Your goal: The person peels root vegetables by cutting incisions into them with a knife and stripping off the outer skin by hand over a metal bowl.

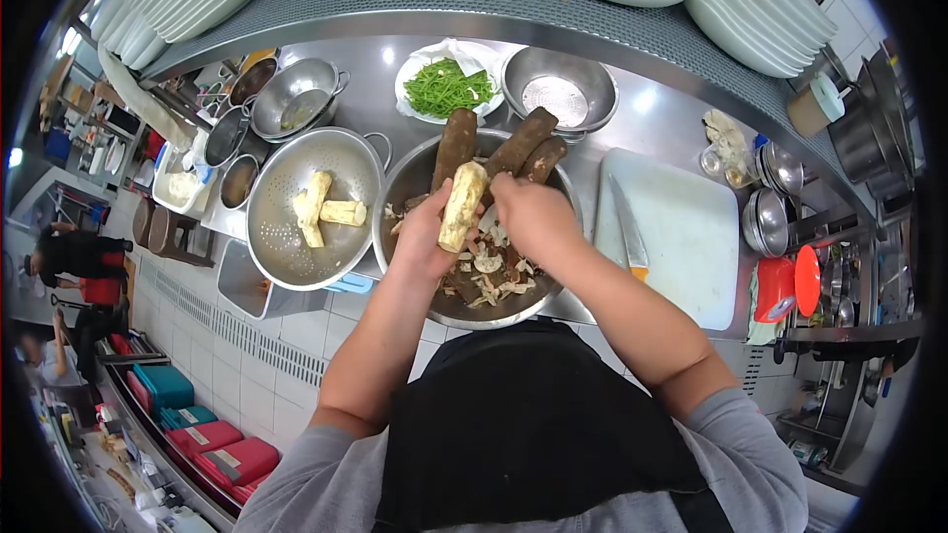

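Note:
My left hand [425, 237] is closed around a peeled, pale yellow root piece [462, 207], holding it tilted above a large metal bowl [397, 188]. Close beside its upper end is my right hand [528, 212], fingers curled; whatever they grip is hidden. Several brown unpeeled roots [455, 148] lean on the bowl's far side. Below my hands, peelings [494, 281] lie inside the bowl. To the left, a perforated metal colander [272, 212] holds peeled root pieces [315, 209].
Right of the bowl, a knife [625, 222] lies on a white cutting board [681, 237]. Behind are a plate of cut green vegetables [449, 87] and an empty-looking metal bowl [592, 89]. A shelf [444, 25] with stacked plates overhangs the counter. People stand far left.

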Motion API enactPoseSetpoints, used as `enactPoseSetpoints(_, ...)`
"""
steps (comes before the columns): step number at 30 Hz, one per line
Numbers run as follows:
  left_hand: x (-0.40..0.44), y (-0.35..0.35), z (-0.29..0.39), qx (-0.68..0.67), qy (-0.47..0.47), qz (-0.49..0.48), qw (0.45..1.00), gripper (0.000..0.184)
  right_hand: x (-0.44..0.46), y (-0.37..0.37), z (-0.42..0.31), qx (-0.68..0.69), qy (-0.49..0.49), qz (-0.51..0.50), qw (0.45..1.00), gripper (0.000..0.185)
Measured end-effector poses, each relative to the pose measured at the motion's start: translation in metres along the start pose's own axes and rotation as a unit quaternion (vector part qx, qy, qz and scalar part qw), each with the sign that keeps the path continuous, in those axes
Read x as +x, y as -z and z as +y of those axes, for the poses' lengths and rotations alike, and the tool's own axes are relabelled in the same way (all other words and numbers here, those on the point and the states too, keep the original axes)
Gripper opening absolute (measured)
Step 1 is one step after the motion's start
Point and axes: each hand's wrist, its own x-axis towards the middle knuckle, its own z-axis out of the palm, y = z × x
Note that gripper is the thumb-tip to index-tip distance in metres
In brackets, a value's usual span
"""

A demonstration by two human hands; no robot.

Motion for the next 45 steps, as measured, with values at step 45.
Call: enactPoseSetpoints(45, 0.002, 0.005, 0.003, -0.078, 0.008, -0.009, 0.997, 0.037, 0.027, 0.007, 0.012, 0.095, 0.076, 0.016, 0.992, 0.015)
